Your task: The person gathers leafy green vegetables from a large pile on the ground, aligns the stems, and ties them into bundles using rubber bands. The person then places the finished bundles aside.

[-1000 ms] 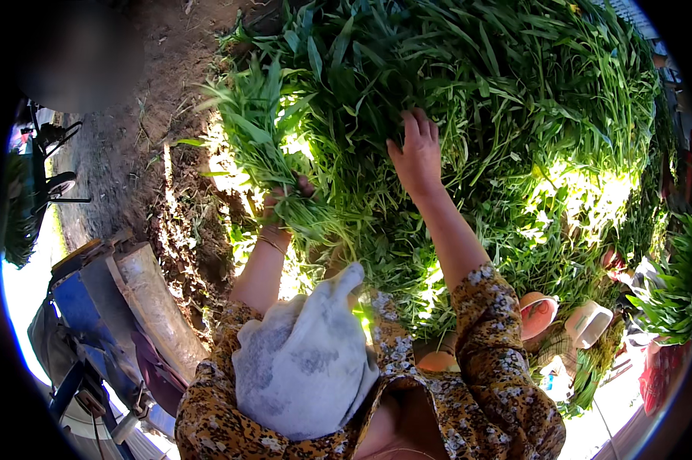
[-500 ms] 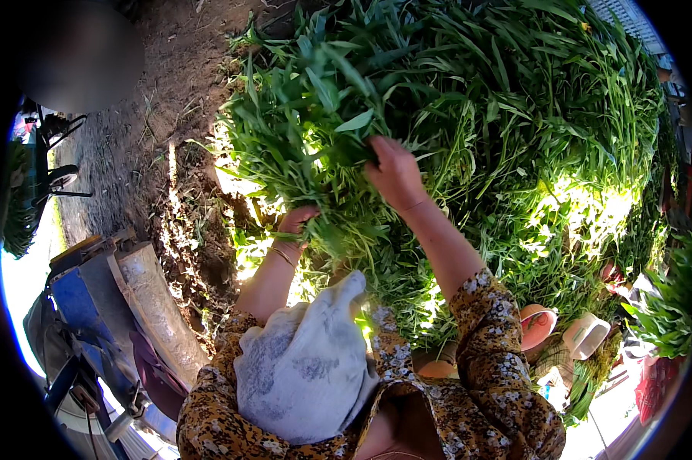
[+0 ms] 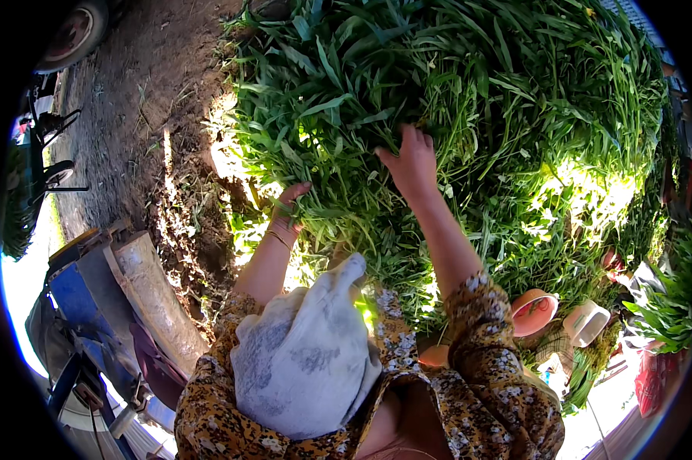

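Observation:
A big heap of long-stemmed leafy greens (image 3: 507, 107) spreads before me, dark on top and brightly sunlit in patches. At its near left edge, my left hand (image 3: 288, 208) is closed around a bunch of greens (image 3: 338, 172), its thumb over the leaves and its other fingers partly hidden under them. My right hand (image 3: 415, 165) is over the middle of the heap, beside that bunch, thumb and fingers apart and nothing visible held. A whitish-grey, cloth-like thing (image 3: 304, 360) covers part of the view in front of my chest.
Bare soil (image 3: 143, 115) runs along the left, with a wheel (image 3: 74, 34) at the far corner. A blue and grey machine-like object (image 3: 93, 299) stands near left. At right are a pink bowl (image 3: 534, 313), a whitish container (image 3: 586, 323) and a red bag (image 3: 657, 379).
My right hand has moved slightly right and farther away, and its fingers have opened off the greens. The lifted, blurred leaves now lie on the heap. The left hand has risen slightly.

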